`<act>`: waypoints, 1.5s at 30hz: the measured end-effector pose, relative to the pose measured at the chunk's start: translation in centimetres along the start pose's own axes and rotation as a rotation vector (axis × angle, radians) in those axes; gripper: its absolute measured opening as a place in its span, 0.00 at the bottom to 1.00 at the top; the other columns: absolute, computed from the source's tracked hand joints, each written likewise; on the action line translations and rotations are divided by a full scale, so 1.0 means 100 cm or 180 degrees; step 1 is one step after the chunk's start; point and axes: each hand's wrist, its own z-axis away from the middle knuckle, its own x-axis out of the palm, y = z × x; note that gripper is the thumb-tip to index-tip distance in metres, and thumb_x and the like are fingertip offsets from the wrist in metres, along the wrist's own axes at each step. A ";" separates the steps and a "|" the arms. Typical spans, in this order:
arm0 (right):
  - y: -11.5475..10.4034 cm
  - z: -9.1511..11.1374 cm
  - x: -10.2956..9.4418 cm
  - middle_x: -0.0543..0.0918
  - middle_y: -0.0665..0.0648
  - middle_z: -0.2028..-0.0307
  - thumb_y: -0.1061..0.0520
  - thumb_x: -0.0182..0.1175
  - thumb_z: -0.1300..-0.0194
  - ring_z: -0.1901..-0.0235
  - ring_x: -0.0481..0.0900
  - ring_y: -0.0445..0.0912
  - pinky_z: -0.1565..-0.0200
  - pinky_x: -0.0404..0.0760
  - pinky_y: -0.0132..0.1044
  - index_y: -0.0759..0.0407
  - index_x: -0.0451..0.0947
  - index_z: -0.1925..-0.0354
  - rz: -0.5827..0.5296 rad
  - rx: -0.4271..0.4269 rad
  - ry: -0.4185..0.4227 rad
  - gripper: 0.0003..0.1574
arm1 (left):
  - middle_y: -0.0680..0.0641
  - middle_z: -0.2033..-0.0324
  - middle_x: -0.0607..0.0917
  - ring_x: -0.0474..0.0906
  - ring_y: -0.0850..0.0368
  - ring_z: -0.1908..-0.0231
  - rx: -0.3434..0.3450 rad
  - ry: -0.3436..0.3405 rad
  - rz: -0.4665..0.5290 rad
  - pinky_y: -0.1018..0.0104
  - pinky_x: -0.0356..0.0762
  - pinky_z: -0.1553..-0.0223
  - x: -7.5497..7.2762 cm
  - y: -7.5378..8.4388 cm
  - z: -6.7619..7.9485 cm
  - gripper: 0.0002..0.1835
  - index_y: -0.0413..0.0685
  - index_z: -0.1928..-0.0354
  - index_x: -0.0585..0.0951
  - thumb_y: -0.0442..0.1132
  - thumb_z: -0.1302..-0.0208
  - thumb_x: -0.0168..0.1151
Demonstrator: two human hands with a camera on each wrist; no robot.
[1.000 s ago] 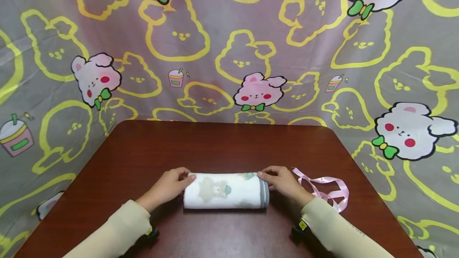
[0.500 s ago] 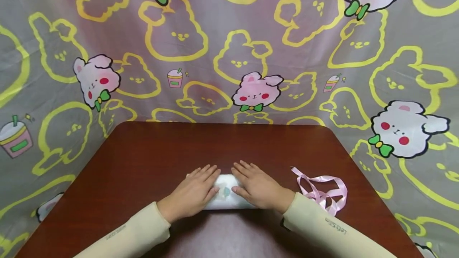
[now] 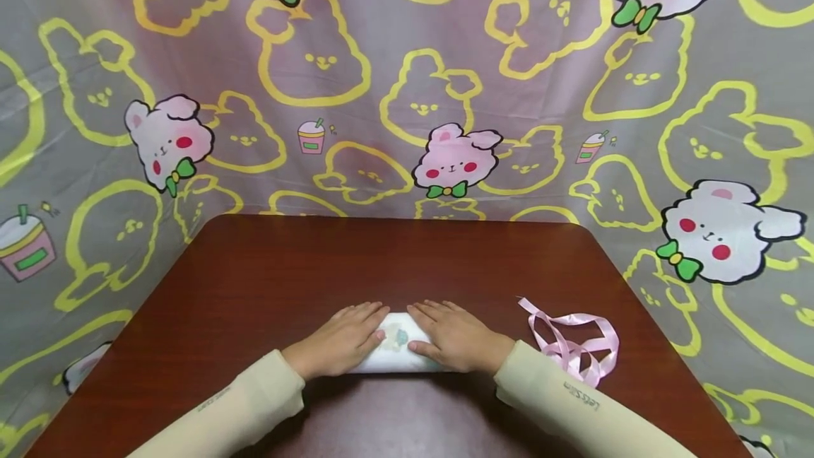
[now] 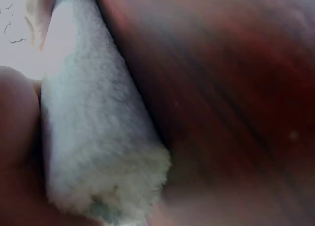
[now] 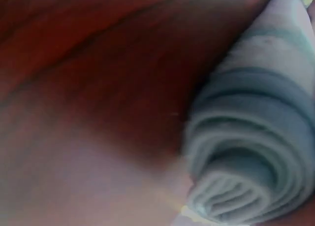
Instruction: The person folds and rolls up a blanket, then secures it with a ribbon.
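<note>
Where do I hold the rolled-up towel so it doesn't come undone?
Probably near both ends at once, coming down from above. The rolled-up towel lies on its long side on the table, so its underside is blocked. Its right end shows layers in a spiral, so squeezing front and back together should help stop it unrolling.

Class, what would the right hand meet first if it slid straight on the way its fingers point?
Most likely the left hand, across the uncovered strip of white roll. The right hand also angles toward the far side of the table, so it might only graze; depth is unclear.
</note>
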 end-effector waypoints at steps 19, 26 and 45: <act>0.026 0.007 -0.014 0.65 0.54 0.40 0.33 0.34 0.35 0.40 0.60 0.48 0.42 0.58 0.45 0.54 0.58 0.36 -0.0996 0.0205 -0.0260 0.39 | 0.57 0.50 0.75 0.67 0.59 0.47 -0.0240 -0.0425 0.1533 0.55 0.63 0.48 -0.024 -0.044 0.003 0.20 0.55 0.45 0.73 0.51 0.31 0.40; 0.050 0.025 -0.030 0.73 0.51 0.47 0.33 0.43 0.38 0.48 0.69 0.44 0.49 0.67 0.44 0.52 0.65 0.40 -0.1350 0.0953 -0.0353 0.36 | 0.52 0.53 0.76 0.73 0.56 0.55 -0.0766 -0.0943 0.2716 0.58 0.72 0.57 -0.030 -0.069 0.012 0.18 0.51 0.46 0.73 0.48 0.36 0.50; 0.066 0.040 -0.026 0.78 0.60 0.64 0.45 0.60 0.44 0.75 0.79 0.60 0.77 0.77 0.50 0.63 0.67 0.51 -0.3772 0.1518 -0.1290 0.30 | 0.41 0.61 0.79 0.77 0.49 0.64 -0.1142 -0.0661 0.3803 0.54 0.76 0.65 -0.012 -0.064 0.028 0.19 0.37 0.51 0.72 0.43 0.39 0.57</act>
